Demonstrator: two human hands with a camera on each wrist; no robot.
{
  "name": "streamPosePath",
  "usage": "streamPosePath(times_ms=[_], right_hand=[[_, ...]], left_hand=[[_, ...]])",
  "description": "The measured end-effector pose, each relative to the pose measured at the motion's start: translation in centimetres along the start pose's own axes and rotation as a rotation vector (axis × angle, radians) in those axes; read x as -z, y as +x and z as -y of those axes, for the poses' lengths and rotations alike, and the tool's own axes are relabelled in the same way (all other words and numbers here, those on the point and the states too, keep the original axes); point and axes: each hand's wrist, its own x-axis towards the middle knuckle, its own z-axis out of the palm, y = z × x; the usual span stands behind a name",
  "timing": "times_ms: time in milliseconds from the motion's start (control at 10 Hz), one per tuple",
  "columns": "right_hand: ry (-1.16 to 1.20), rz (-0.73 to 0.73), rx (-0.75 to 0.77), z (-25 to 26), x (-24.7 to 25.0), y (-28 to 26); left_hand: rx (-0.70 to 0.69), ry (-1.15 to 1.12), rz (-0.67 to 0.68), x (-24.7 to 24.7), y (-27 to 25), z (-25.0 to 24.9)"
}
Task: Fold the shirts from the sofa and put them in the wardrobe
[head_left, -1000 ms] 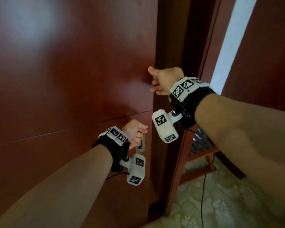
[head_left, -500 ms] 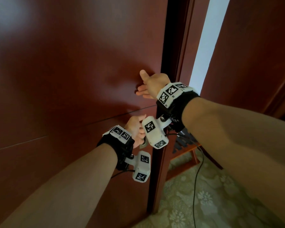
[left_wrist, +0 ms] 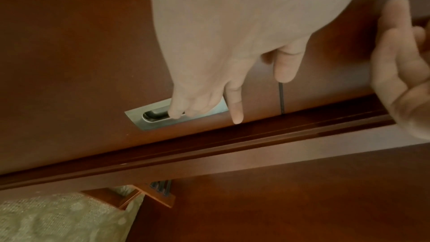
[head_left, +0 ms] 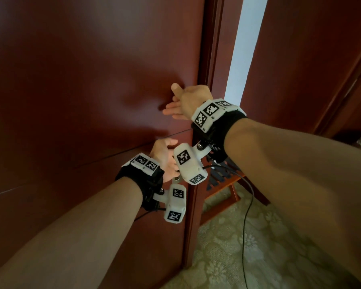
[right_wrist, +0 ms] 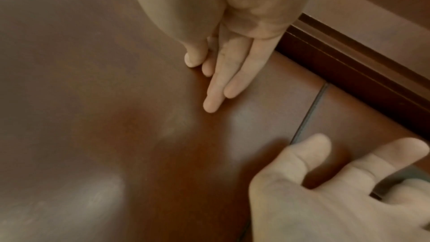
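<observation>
A: Where are you in the job?

B: At the wardrobe's sliding door [head_left: 88, 84]. Your left hand [left_wrist: 209, 73] has its fingertips hooked into the recessed metal pull [left_wrist: 177, 115]; your right hand [right_wrist: 223, 47] lies flat, fingers straight and together, against the panel near its edge.

A: And the shirts?

B: None shows in any view, nor the sofa, so you cannot tell how many are folded or stowed. The door meets its frame [head_left: 208, 59], so this looks like closing up or just about to open.
</observation>
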Motion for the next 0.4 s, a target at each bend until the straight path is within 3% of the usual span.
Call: streamPosePath(times_ms=[300,400], right_hand=[[-0.171,-0.122,-0.004,-0.3,0.3,-0.8],[-0.193,-0.123,-0.036,-0.2,0.3,-1.6]], left_hand=[[0.069,0.018,0.065,1.5,1.7,-0.7],[0.059,0.025,0.189,2.2,1.9,-1.3]])
